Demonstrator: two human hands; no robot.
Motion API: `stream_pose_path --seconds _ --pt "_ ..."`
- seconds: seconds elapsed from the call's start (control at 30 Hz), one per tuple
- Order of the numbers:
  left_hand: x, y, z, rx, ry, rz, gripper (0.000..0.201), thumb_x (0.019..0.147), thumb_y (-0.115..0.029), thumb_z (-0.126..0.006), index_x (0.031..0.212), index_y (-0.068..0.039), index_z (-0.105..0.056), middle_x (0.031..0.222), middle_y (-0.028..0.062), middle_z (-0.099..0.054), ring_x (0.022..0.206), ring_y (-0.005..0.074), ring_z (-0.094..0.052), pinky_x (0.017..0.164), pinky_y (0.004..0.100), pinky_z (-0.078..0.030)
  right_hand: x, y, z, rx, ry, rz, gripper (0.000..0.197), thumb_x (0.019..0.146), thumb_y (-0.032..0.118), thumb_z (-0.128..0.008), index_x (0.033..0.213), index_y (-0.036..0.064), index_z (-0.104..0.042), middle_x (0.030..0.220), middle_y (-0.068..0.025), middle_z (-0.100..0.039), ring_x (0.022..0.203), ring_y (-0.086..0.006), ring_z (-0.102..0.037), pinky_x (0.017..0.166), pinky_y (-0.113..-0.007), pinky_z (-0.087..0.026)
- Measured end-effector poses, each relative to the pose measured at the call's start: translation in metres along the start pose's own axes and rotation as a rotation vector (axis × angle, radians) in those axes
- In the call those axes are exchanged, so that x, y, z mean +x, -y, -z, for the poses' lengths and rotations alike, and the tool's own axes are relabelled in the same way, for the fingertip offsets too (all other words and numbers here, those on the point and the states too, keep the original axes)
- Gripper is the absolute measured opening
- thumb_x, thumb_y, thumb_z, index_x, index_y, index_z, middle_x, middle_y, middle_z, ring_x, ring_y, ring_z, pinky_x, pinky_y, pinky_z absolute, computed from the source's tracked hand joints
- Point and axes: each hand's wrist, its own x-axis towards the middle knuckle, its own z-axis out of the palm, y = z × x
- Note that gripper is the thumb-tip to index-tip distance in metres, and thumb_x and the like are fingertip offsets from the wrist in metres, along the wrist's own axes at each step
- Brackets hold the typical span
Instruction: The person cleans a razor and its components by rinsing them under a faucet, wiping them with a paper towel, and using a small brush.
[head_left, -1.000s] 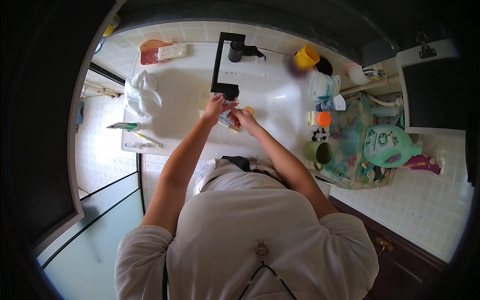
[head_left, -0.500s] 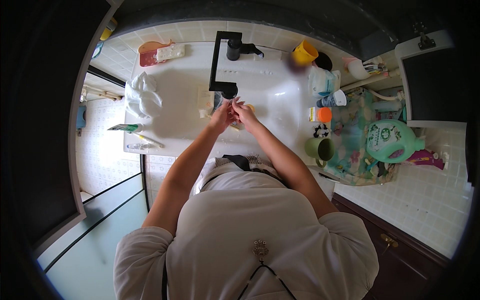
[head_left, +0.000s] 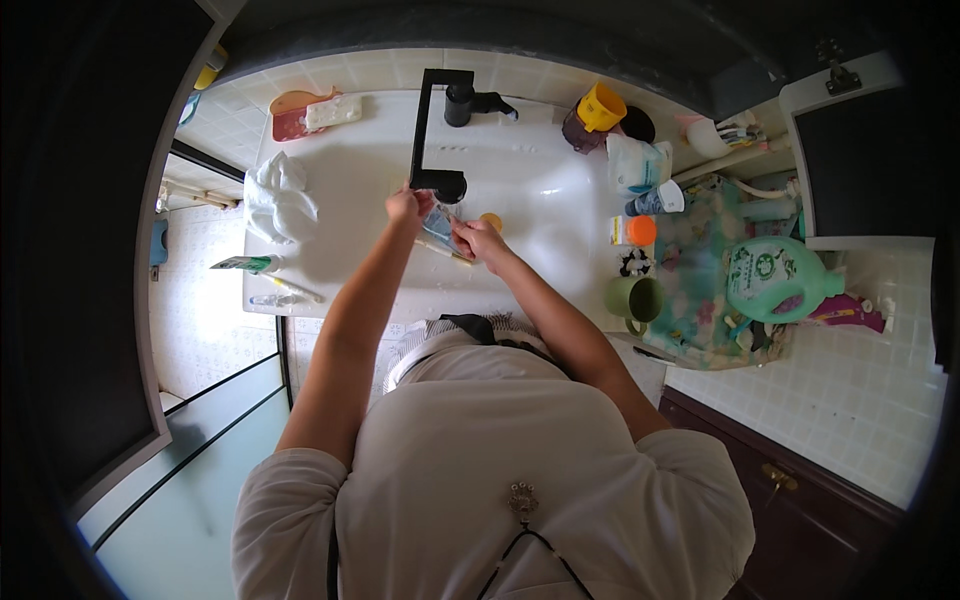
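Evidently busy at a white sink (head_left: pixel 350 215), a person in a pale shirt reaches both bare hands beneath an angular black faucet (head_left: pixel 418 140). The left hand (head_left: pixel 409 204) is raised just beside the faucet's outlet, while the right hand (head_left: pixel 480 241), fingers curled, is at a bluish item (head_left: pixel 437 221) lying between the two, low in the basin. Whether either grip is closed on it cannot be told at this size. A pale, slender object (head_left: pixel 447 251) lies just below it, and a round yellow thing (head_left: pixel 490 221) near the right hand. Crumpled white material (head_left: pixel 280 198) sits at the sink's left; a green mug (head_left: pixel 634 299) and an orange-lidded container (head_left: pixel 640 231) line its right.
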Motion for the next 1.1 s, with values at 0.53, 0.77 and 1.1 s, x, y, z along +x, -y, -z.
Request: stream_pose_path --seconds 0.53,0.77,1.1 --pt "-0.046 0.019 -0.005 -0.014 0.519 0.2 0.031 0.09 -0.035 -0.035 0.083 -0.01 -0.051 0.072 0.0018 -0.055 0.065 0.016 -0.055 0.061 0.0304 -0.047 0.037 0.032 -0.012 0.109 -0.123 0.053 0.019 0.086 0.025 -0.044 0.084 0.0079 -0.054 0.071 -0.0027 -0.057 0.059 -0.0123 -0.054 0.05 -0.026 -0.042" --pt "-0.028 0.013 -0.002 0.007 0.438 -0.065 0.008 0.086 -0.014 -0.048 0.081 -0.009 -0.051 0.068 -0.0015 -0.051 0.061 0.0086 -0.052 0.061 0.0221 -0.046 0.031 0.017 0.007 0.144 -0.136 -0.045 0.037 0.087 0.04 -0.043 0.071 0.008 -0.054 0.053 0.0007 -0.046 0.044 -0.0093 -0.042 0.042 -0.022 -0.03" --pt "-0.05 0.01 -0.004 0.027 0.501 -0.011 0.018 0.09 -0.02 -0.043 0.09 -0.005 -0.053 0.074 0.0017 -0.056 0.067 0.0118 -0.056 0.069 0.0255 -0.048 -0.001 0.01 0.009 0.036 -0.067 0.037 0.041 0.086 0.042 -0.046 0.07 0.0056 -0.054 0.053 0.002 -0.044 0.046 -0.0075 -0.04 0.043 -0.022 -0.029"
